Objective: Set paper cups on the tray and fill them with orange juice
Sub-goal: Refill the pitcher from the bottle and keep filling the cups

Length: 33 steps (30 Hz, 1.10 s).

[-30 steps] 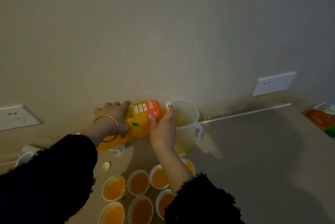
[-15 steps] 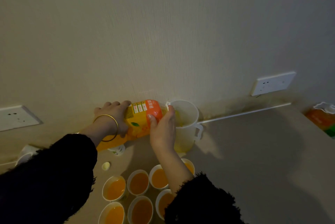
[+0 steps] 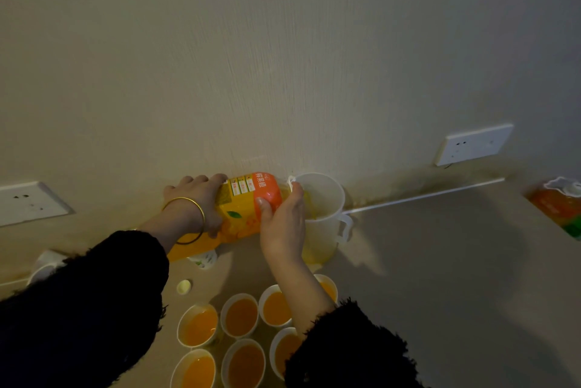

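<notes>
1. The bottle [image 3: 242, 205] of orange juice lies tipped almost on its side above the tabletop [image 3: 440, 262], close to the wall [image 3: 283, 57]. Its base points left and its mouth points right, into a white jug [image 3: 323, 195].
2. The left hand [image 3: 196, 199] grips the bottle's base end from above, with the fingers curled over the far side. A gold bangle [image 3: 188, 217] sits on that wrist.
3. The right hand [image 3: 283, 224] grips the bottle's neck end, just beside the jug's rim. The thumb presses on the orange label and the fingers wrap round the far side.
4. The jug stands upright on the tabletop, right of both hands, with its handle turned to the right. Yellow juice shows inside it, under the bottle's mouth and at the bottom.
5. Seven paper cups [image 3: 240, 315] stand in two rows nearer the camera, below the hands, all holding juice. The right forearm crosses over some of them. I cannot tell what they stand on.
6. A small cup [image 3: 203, 260] sits under the bottle's base, and a pale cap [image 3: 183, 287] lies on the tabletop just below it.
7. More white cups [image 3: 47, 262] lie at the left edge, partly behind the dark sleeve.
8. A second bottle [image 3: 559, 205] lies at the far right, well apart from the hands.
</notes>
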### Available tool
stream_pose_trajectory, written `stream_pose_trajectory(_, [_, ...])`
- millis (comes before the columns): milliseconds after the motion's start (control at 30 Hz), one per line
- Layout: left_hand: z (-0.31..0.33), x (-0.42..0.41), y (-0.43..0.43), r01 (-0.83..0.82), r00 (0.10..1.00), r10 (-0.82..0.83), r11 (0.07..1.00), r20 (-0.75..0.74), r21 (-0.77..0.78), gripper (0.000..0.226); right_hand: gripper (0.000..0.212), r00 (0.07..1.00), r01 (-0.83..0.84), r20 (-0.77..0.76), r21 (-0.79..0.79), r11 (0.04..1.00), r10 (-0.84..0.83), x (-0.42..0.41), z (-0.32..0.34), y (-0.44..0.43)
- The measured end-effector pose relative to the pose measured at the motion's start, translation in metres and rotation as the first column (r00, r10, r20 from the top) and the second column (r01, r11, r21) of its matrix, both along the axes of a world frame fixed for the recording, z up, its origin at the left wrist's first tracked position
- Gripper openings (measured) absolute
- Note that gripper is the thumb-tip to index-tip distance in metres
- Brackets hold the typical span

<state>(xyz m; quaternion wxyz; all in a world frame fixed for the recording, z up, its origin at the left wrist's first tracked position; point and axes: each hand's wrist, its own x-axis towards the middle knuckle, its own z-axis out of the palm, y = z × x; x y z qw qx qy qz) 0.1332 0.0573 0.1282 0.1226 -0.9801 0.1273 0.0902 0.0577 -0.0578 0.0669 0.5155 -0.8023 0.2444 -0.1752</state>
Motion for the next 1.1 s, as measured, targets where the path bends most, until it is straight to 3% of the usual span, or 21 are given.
stream_pose_trajectory(1100, [0.0013, 0.0006, -0.0004, -0.009, 1.0, 0.008, 1.0, -0.02, -0.002, 0.11, 0.071, 1.0, 0.006, 0.009, 0.006, 1.0, -0.006, 0.0, 0.0008, 0.0013])
